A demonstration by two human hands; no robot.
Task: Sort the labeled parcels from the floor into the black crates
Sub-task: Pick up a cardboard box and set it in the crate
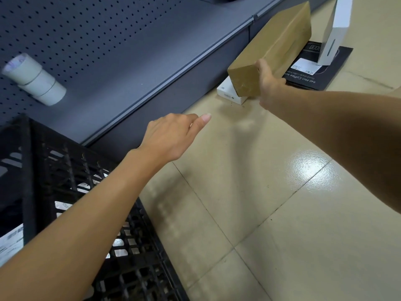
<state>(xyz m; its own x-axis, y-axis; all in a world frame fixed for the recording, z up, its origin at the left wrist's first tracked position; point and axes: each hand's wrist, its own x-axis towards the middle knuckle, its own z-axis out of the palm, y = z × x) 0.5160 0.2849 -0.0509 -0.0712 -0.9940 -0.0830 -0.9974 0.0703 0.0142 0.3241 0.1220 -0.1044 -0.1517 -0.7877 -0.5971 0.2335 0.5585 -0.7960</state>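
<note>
My right hand (268,82) grips the near end of a long brown cardboard parcel (275,44), which is tilted and lifted off the floor. Under its near end lies a small white box (227,94). A flat black box with a white label (321,72) lies on the floor beyond, and a tall white box (334,29) stands on it. My left hand (171,135) reaches forward over the floor, holding nothing, its fingers loosely extended. A black lattice crate (65,170) stands at the lower left, with labelled parcels showing through its wall.
A dark grey shelf unit with a pegboard back (97,35) runs along the left. Stacked rolls of white tape (34,79) hang from the pegboard. Beige glossy floor tiles (282,203) fill the right.
</note>
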